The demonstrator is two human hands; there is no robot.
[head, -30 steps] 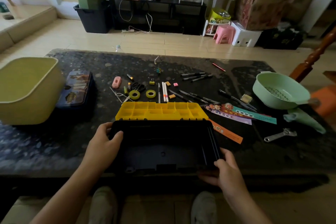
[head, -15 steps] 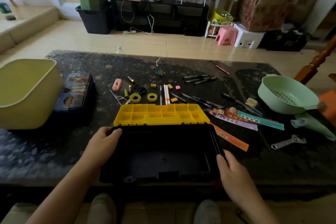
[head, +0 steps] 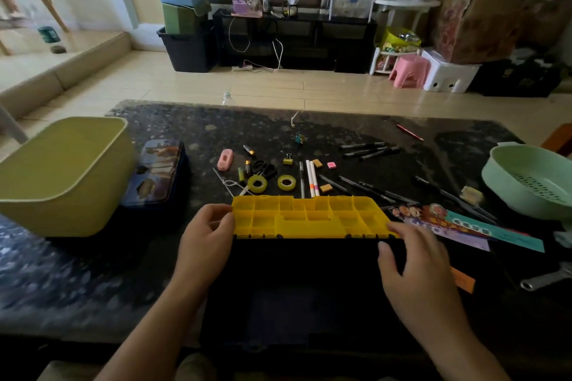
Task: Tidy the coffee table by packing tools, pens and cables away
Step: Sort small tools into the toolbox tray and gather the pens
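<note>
Black toolbox (head: 303, 288) lies open at the near edge of the coffee table (head: 77, 272). Left hand (head: 207, 244) pinches the left end of its yellow lid (head: 309, 219); right hand (head: 414, 269), fingers loosely spread, touches the right corner. Both held the base earlier. Paper strips (head: 464, 226) right of the toolbox: print unreadable

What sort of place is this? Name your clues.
Probably a home living room: a dark speckled stone coffee table, a low black media cabinet and a small pink plastic stool.
</note>
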